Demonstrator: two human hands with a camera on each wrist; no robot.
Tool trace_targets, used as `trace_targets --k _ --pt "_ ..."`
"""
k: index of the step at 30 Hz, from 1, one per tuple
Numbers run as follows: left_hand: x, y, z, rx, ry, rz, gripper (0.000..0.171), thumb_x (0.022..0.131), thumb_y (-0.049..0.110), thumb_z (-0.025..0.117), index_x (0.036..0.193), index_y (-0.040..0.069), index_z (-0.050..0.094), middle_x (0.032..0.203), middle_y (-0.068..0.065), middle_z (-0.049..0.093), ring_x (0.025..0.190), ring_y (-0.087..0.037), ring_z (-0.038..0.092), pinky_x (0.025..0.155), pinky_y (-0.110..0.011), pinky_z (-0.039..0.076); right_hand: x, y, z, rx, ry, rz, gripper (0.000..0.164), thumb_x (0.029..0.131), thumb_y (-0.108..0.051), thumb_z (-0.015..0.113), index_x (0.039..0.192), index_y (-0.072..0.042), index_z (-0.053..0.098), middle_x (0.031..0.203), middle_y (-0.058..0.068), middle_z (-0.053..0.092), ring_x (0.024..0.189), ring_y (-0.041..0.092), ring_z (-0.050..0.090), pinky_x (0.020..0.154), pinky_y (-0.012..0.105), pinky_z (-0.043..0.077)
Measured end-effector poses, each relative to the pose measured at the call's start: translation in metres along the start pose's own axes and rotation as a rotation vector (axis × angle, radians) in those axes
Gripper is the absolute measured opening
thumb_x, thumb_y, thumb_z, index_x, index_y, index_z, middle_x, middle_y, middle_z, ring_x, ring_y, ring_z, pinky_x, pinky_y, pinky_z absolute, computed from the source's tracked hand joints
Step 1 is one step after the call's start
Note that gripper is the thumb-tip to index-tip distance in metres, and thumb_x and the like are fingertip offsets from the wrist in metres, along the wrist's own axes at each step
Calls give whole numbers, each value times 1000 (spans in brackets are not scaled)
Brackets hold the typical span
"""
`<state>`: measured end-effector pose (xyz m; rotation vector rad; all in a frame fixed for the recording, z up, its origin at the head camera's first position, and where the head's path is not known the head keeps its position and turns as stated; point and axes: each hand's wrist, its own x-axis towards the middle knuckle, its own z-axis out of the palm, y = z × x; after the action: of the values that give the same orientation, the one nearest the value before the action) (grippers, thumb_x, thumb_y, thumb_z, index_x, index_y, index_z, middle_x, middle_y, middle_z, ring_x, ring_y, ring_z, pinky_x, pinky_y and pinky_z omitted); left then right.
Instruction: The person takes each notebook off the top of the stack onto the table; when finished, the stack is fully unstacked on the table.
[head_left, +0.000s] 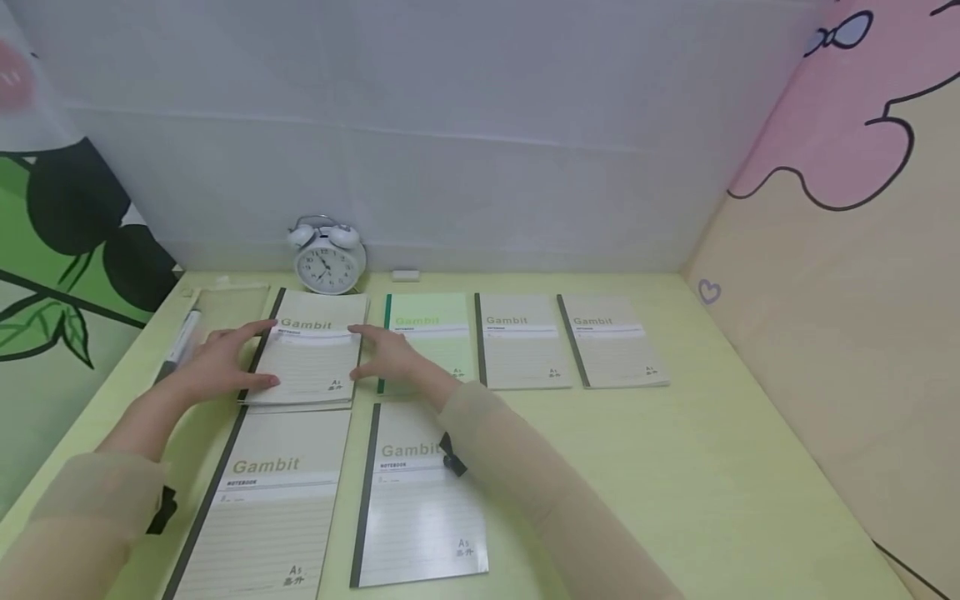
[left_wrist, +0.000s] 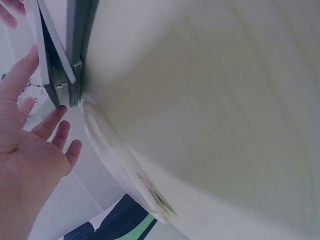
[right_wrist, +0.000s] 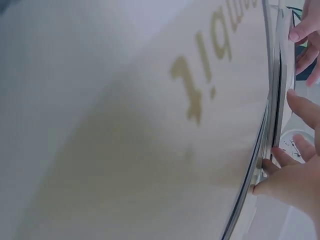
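A small pile of notebooks (head_left: pixel 309 357) is at the back left of the yellow table (head_left: pixel 637 483), and both hands are touching it. The left hand (head_left: pixel 213 362) is spread out at the dark spine side — its thumb and pointing finger lie far apart on the edge. The right hand (head_left: pixel 393 354) is also open, with its fingertips and thumb on the other side. Just in front is another notebook (head_left: pixel 262 500), and beside that a shiny notebook (head_left: pixel 420 517), partly under the right arm. Next to the pile is a green notebook (head_left: pixel 442 333), then two pale ones in a row. A white alarm clock (head_left: pixel 327 265) stands right behind the pile — a little white block (head_left: pixel 406 275) lies near it. A marker (head_left: pixel 180 342) lies left of the left hand.
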<state>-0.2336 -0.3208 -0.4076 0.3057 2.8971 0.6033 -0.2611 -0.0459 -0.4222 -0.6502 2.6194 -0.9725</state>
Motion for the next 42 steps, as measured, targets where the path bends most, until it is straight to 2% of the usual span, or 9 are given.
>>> trace_targets --k 3,7,11,15,21,24,29,35,42 --pt "1 3 -3 -34 33 31 98 79 42 74 152 13 15 145 -30 29 123 -52 33 91 -64 36 -2 2 -4 132 20 18 78 77 -21 78 144 -28 39 149 1 38 136 18 37 109 29 31" --pt "1 12 -8 -84 94 66 82 86 16 68 150 10 18 142 -28 32 109 -44 50 77 -50 51 -2 5 -11 297 26 9 74 78 -14 77 143 -24 42 148 1 39 130 20 45 100 26 41" --pt "2 27 -14 -131 141 78 78 87 8 65 150 11 18 141 -29 33 104 -43 55 74 -47 53 -4 8 -20 444 38 20 72 79 -7 75 142 -23 44 148 2 38 115 19 58 87 24 49" --pt "2 42 -20 -156 159 91 80 87 7 65 151 11 17 139 -30 34 104 -43 56 78 -50 52 -8 12 -29 515 69 31 69 80 -5 73 141 -24 45 148 0 38 106 17 63 85 25 49" --pt "-6 64 -27 -195 147 79 82 86 10 67 150 10 16 139 -29 36 105 -42 56 79 -48 52 -21 15 -49 574 101 24 67 82 -4 72 140 -22 46 139 2 48 100 18 66 91 31 48" --pt "-12 73 -30 -234 136 87 82 87 16 68 150 12 17 138 -28 37 104 -38 55 75 -37 53 -30 16 -60 563 105 23 69 81 -4 73 141 -23 45 136 1 50 96 14 66 96 33 46" --pt "-18 86 -34 -315 132 101 81 87 22 69 151 17 19 138 -24 38 102 -30 53 69 -16 47 -46 16 -79 574 101 -3 73 80 -4 73 143 -25 42 137 1 49 97 12 65 98 34 44" --pt "-21 113 -36 -354 154 75 72 89 18 65 149 20 25 139 -20 39 105 -29 52 71 -12 45 -60 24 -99 606 106 -41 74 81 -3 72 143 -27 41 139 1 46 101 16 64 93 31 48" --pt "-21 147 -32 -393 226 154 65 89 11 64 147 16 33 137 -17 43 98 -24 53 70 -12 46 -83 34 -124 643 147 -22 73 80 -1 72 140 -28 43 142 3 43 107 22 61 96 35 46"
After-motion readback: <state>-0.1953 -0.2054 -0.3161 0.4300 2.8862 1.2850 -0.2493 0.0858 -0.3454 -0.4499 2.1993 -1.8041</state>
